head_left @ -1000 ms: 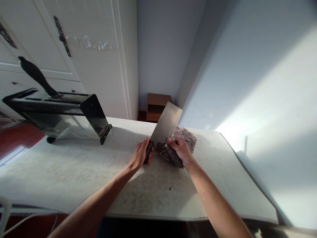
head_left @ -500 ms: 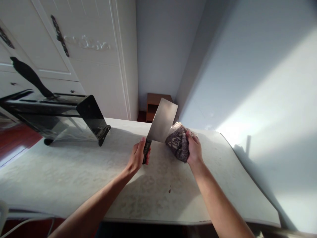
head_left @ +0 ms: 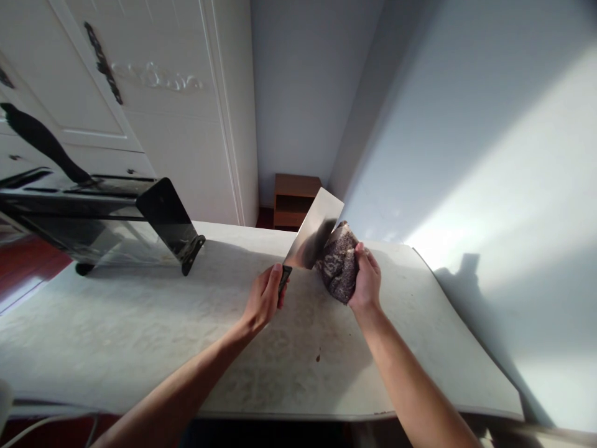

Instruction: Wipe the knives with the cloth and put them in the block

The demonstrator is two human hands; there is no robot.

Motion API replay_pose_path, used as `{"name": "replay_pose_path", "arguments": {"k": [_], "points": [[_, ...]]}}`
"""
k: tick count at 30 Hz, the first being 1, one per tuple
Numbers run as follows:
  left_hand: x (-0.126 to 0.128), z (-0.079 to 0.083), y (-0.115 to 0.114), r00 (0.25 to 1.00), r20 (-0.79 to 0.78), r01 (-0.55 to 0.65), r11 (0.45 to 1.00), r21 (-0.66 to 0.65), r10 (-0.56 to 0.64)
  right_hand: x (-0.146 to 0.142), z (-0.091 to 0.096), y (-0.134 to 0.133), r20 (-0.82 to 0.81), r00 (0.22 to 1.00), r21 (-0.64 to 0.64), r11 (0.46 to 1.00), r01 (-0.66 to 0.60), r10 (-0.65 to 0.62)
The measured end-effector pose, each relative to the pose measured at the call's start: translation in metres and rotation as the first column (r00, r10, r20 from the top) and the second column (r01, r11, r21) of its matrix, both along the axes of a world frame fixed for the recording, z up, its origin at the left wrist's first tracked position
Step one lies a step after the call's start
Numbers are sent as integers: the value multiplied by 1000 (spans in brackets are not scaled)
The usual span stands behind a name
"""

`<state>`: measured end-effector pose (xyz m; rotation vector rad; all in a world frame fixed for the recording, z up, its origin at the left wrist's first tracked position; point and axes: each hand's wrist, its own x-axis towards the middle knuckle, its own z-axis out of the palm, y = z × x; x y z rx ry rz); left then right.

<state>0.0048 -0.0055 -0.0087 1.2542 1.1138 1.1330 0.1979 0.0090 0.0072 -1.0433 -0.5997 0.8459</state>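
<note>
Over the table (head_left: pixel 140 336), a cleaver (head_left: pixel 314 233) clenched in the left hand (head_left: pixel 262 298) is held just beside the block (head_left: pixel 338 267) gripped by the right hand (head_left: pixel 367 283); its fingers (head_left: pixel 361 254) could be cut by a slip.

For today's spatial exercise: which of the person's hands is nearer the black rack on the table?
Left. The left hand, gripping the cleaver, sits right of the black rack; the right hand, holding the dark speckled lump, is farther right again.

No writing, label, brand, number or sign can be read anywhere, neither on the blade of the cleaver (head_left: pixel 313 231), nor on the dark speckled lump (head_left: pixel 338 269) just right of it, nor in the raised ornament (head_left: pixel 156 78) on the cabinet door (head_left: pixel 186 149) up left of the cleaver.
</note>
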Motion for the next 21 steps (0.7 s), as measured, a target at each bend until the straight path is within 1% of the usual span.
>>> {"name": "replay_pose_path", "arguments": {"k": [2,4,7,9,12,15,18,21], "points": [[1,2,-1,1000,-7,-12,1000,8,12,-7,2,-4,65,998,39,999,-26,24],[2,3,-1,1000,-22,-17,1000,22,17,-15,5,-9,182,983,75,996,-49,35],[2,6,-2,999,-48,-9,998,54,12,-25,8,-17,396,917,75,994,-84,48],[1,7,-3,997,-77,-1,997,78,7,-31,7,-21,494,865,43,992,-122,85],[0,8,-3,989,-145,8,992,128,11,-38,4,-26,572,800,3,974,-226,183],[-2,8,-3,972,-235,28,983,180,15,-43,1,-30,629,737,7,946,-324,248],[-4,6,-2,944,-328,47,972,230,32,-45,-1,-31,685,690,53,928,-369,235],[-7,2,-1,915,-399,68,950,305,63,-44,-3,-30,776,611,121,911,-393,160]]}}
